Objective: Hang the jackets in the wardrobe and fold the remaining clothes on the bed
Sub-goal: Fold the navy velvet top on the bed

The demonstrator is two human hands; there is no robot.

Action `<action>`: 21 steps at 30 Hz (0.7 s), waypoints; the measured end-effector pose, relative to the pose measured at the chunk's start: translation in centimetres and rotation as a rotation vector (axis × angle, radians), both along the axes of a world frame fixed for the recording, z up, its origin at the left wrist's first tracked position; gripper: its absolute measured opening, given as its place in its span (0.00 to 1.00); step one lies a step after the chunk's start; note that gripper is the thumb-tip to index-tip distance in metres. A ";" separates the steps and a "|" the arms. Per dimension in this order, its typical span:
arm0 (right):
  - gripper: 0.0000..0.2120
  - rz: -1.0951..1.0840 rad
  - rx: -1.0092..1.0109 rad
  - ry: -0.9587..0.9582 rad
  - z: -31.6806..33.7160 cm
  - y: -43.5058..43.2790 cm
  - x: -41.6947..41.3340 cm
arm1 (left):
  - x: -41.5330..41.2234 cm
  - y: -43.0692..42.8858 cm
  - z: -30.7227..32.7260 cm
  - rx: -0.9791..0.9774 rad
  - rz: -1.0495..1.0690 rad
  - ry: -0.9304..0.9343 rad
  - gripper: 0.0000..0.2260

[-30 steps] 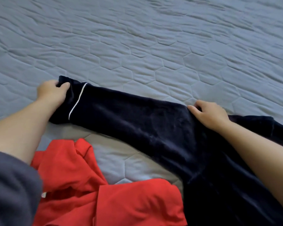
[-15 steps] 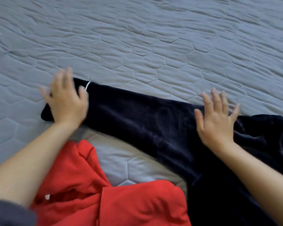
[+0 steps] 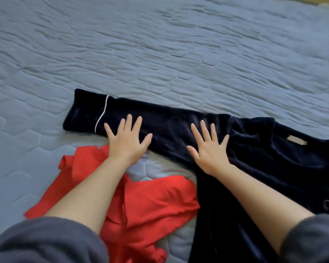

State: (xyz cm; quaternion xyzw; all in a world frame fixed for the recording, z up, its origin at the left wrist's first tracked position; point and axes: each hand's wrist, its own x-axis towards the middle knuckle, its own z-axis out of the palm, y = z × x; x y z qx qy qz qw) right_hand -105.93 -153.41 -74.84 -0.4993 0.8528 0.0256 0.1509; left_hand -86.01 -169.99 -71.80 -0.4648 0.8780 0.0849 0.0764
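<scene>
You have no text, brand, number or sign here that can be read. The only candidate is a small pale label (image 3: 297, 139) on the dark navy garment (image 3: 179, 122), toward that garment's right side and beside a curved seam. It is a narrow strip, lying tilted with its right end lower. Its face shows as a plain light patch. Any print on it may simply be too small and blurred for you to make out.
</scene>
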 end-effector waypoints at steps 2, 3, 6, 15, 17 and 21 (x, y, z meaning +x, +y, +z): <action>0.33 0.031 0.040 -0.022 3.3 4.5 1.4 | 0.8 5.2 2.9 0.025 -0.104 0.093 0.30; 0.33 0.027 0.079 -0.028 5.1 7.0 2.2 | 1.3 7.8 4.3 0.061 -0.118 0.098 0.28; 0.32 -0.078 0.138 -0.071 9.3 13.5 3.7 | 2.3 14.1 7.6 0.097 -0.151 0.088 0.23; 0.31 -0.502 0.289 -0.292 15.0 28.7 6.8 | 4.8 28.0 10.5 0.487 -0.267 -0.129 0.16; 0.30 -0.575 0.386 -0.323 14.6 32.3 7.1 | 5.8 31.0 9.8 0.621 -0.240 -0.222 0.17; 0.32 -0.772 0.497 -0.412 11.8 39.9 9.1 | 8.7 36.5 6.7 0.626 -0.199 -0.419 0.26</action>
